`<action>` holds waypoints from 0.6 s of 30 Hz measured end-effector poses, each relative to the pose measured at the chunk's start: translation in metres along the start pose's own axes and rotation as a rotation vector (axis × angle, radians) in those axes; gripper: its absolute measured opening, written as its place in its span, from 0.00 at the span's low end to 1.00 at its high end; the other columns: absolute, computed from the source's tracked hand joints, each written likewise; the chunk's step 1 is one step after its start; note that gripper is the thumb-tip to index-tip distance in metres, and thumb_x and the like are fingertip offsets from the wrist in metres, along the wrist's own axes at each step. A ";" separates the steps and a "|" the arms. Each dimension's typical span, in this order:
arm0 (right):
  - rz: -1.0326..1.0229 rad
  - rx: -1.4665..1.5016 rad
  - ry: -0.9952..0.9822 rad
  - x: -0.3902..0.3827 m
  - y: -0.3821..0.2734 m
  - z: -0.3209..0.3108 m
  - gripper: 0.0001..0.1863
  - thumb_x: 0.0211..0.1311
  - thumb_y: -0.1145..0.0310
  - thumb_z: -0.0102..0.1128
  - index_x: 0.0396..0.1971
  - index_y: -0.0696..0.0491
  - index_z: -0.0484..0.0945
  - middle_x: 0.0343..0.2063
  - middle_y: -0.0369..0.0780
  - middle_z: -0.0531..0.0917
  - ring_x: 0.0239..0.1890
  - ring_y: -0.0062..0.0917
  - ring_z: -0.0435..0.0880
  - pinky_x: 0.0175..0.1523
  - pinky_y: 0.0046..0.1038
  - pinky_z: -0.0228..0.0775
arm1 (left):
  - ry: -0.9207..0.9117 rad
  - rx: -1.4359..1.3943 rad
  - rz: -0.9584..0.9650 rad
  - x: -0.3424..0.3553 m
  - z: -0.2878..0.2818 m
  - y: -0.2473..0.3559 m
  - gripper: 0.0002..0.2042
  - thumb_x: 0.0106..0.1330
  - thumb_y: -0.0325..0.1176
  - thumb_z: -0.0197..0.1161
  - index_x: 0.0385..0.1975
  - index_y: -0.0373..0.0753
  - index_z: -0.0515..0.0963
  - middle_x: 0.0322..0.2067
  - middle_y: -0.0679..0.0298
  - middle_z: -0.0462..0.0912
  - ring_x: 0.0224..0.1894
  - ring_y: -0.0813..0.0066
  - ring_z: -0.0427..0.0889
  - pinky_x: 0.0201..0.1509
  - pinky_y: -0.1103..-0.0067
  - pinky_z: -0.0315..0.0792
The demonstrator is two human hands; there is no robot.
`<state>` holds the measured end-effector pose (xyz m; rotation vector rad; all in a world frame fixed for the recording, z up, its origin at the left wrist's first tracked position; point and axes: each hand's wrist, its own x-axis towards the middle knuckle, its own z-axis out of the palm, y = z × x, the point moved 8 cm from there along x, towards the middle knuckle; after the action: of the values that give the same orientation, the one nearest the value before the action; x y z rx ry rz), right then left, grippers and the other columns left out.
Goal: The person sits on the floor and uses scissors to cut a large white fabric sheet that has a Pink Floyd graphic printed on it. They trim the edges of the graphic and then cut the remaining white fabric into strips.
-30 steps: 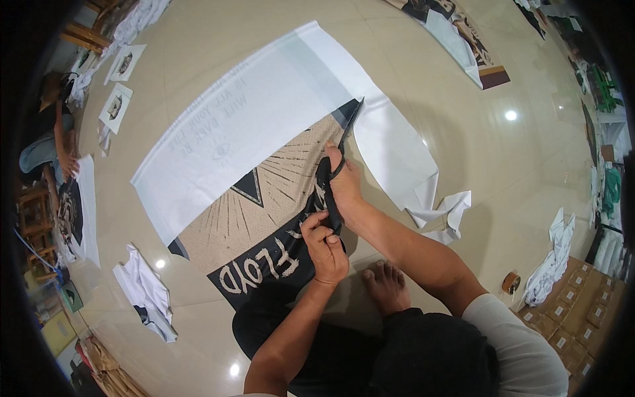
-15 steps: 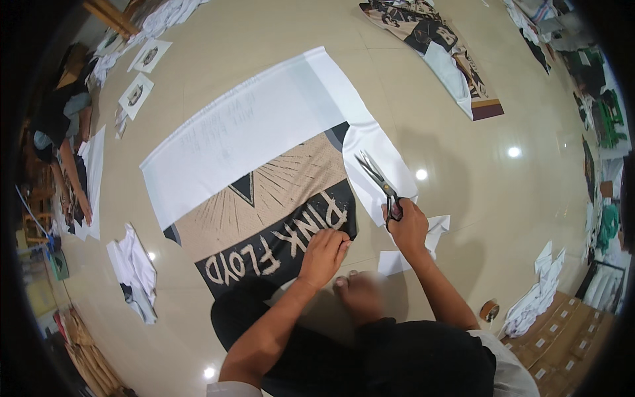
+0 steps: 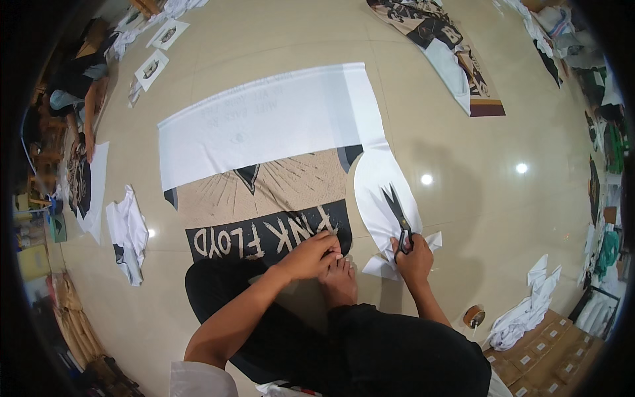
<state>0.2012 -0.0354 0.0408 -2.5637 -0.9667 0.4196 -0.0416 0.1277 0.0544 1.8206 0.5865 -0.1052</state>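
My right hand [image 3: 413, 258] grips black-handled scissors [image 3: 397, 208], their blades pointing up and left over a curved white fabric strip [image 3: 378, 169], which has crumpled ends near my hand. My left hand [image 3: 314, 255] has its fingers curled on the lower edge of a printed fabric piece [image 3: 261, 188], beige with dark rays, a dark triangle and a black lettered band. A white fabric panel [image 3: 258, 119] lies folded across its upper part, with faint printing showing through. My bare foot [image 3: 337, 284] is just below my left hand's fingers.
A co-worker [image 3: 79, 86] at the left bends over printed fabric. A folded printed piece [image 3: 443, 40] lies upper right, two small printed sheets [image 3: 151, 69] upper left, white bundles [image 3: 129, 231] either side. Cardboard boxes [image 3: 549, 357] and a tape roll [image 3: 473, 316] are at lower right.
My right hand with the scissors has moved right and down from the printed fabric onto the white strip. My left hand has shifted slightly along the lower edge. The view has shifted.
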 end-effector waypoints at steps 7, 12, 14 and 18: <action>0.130 -0.012 -0.097 -0.029 0.039 -0.011 0.25 0.58 0.50 0.83 0.31 0.57 0.81 0.24 0.44 0.84 0.29 0.38 0.86 0.38 0.40 0.77 | 0.714 0.411 -0.093 -0.049 -0.125 -0.057 0.20 0.72 0.33 0.70 0.58 0.31 0.74 0.57 0.44 0.79 0.61 0.42 0.77 0.67 0.58 0.71; 0.017 0.198 0.105 -0.014 0.022 -0.018 0.22 0.57 0.56 0.85 0.32 0.57 0.80 0.24 0.41 0.83 0.27 0.37 0.84 0.35 0.38 0.76 | 0.880 0.559 -0.493 -0.171 -0.216 -0.186 0.60 0.57 0.52 0.84 0.81 0.31 0.49 0.81 0.41 0.49 0.82 0.30 0.47 0.82 0.45 0.51; -0.044 0.200 0.174 0.001 0.011 -0.028 0.22 0.58 0.58 0.84 0.32 0.56 0.79 0.24 0.41 0.82 0.26 0.38 0.83 0.35 0.39 0.76 | 0.649 0.517 -0.685 -0.182 -0.211 -0.198 0.67 0.52 0.56 0.86 0.84 0.40 0.43 0.84 0.43 0.40 0.84 0.30 0.40 0.82 0.39 0.45; -0.077 0.106 0.101 0.025 -0.002 -0.011 0.23 0.58 0.57 0.84 0.30 0.55 0.76 0.24 0.41 0.81 0.26 0.40 0.82 0.34 0.40 0.75 | 0.458 0.542 -0.851 -0.219 -0.215 -0.211 0.74 0.46 0.59 0.88 0.87 0.58 0.35 0.86 0.46 0.29 0.85 0.30 0.31 0.79 0.29 0.37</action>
<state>0.2223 -0.0198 0.0481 -2.4192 -0.9764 0.3085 -0.3727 0.2957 0.0207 1.9888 1.7743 -0.4604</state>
